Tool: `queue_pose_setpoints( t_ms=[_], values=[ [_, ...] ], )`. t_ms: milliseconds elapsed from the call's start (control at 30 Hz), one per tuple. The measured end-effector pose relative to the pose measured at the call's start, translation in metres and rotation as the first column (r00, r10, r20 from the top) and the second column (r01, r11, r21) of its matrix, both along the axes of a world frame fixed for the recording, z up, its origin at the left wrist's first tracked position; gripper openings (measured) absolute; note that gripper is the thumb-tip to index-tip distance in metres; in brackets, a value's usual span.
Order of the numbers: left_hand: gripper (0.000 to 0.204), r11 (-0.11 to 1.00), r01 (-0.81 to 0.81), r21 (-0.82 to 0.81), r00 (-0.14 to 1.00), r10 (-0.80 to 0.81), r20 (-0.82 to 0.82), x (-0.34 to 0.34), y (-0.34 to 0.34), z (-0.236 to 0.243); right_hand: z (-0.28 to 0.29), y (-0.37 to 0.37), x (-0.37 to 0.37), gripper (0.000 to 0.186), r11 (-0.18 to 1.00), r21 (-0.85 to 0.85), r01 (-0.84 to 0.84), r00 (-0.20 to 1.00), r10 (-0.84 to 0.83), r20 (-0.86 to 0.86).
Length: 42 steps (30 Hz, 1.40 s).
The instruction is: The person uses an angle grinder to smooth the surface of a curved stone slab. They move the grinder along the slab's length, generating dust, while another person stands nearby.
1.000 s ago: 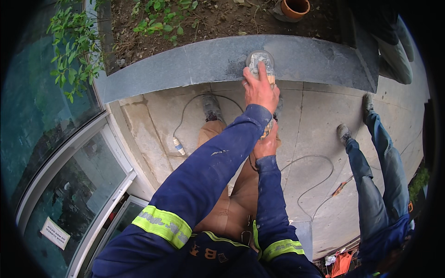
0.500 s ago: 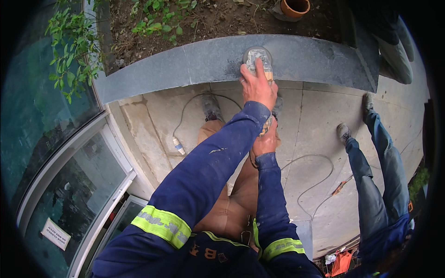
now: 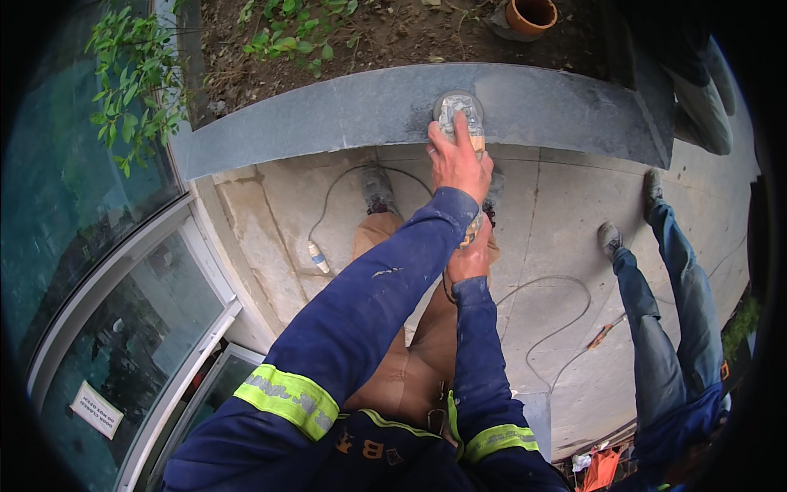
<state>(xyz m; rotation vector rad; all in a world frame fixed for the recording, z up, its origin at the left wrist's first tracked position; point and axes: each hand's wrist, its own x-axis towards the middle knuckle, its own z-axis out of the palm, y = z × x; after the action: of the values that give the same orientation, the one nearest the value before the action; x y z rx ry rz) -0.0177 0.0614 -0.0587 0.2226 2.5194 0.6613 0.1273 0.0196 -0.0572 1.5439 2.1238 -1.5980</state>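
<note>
An angle grinder (image 3: 474, 143) with a round disc (image 3: 447, 104) at its head rests on the grey stone coping (image 3: 336, 119) of a planter. My left hand (image 3: 459, 164) is closed over the front of the grinder, its index finger stretched along the tool's worn, tape-patched head. Behind and below it, my right hand (image 3: 470, 257) grips the yellowish rear body (image 3: 470, 232) of the grinder, partly hidden by the left cuff. A dark, dusty patch (image 3: 416, 123) marks the stone just left of the disc. The disc's underside is hidden.
Beyond the coping lie soil, green plants (image 3: 287, 37) and a terracotta pot (image 3: 531, 16). A cable (image 3: 324, 201) with a plug connector (image 3: 318, 257) runs across the paving; another cord (image 3: 589, 299) loops at right. A person in jeans (image 3: 680, 303) stands there. A glass door (image 3: 147, 328) is at left.
The grinder's head has shifted slightly toward me on the stone, with both hands still on it. The whole view has also moved a little.
</note>
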Motion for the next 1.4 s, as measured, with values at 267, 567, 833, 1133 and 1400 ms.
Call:
queue_pose_setpoints(
  t_ms=[267,567,833,1133,1400],
  values=[
    [0.082,0.999,-0.026,-0.031,0.999,0.025,-0.037,0.0,-0.023,-0.005,0.005,-0.014,-0.002,0.083,0.994,-0.102,-0.028,0.997,0.035,0.065],
    [0.082,1.0,0.009,0.015,0.998,-0.008,-0.059,-0.006,-0.014,-0.008,-0.004,-0.013,-0.005,0.084,1.0,0.007,-0.014,1.0,0.014,0.018],
    [0.082,1.0,0.009,0.005,0.999,-0.009,-0.038,0.006,-0.026,-0.006,0.002,-0.022,0.007,0.083,1.0,-0.024,-0.019,1.0,0.019,0.002],
    [0.082,1.0,0.005,0.003,0.997,-0.005,-0.077,-0.002,-0.026,-0.011,-0.004,-0.023,-0.004,0.083,0.998,-0.067,0.01,0.995,-0.003,0.105],
    [0.082,1.0,-0.011,0.02,1.0,0.011,-0.002,0.006,-0.027,-0.006,-0.004,-0.024,0.007,0.083,1.0,-0.002,-0.012,1.0,0.012,-0.013]
  ],
)
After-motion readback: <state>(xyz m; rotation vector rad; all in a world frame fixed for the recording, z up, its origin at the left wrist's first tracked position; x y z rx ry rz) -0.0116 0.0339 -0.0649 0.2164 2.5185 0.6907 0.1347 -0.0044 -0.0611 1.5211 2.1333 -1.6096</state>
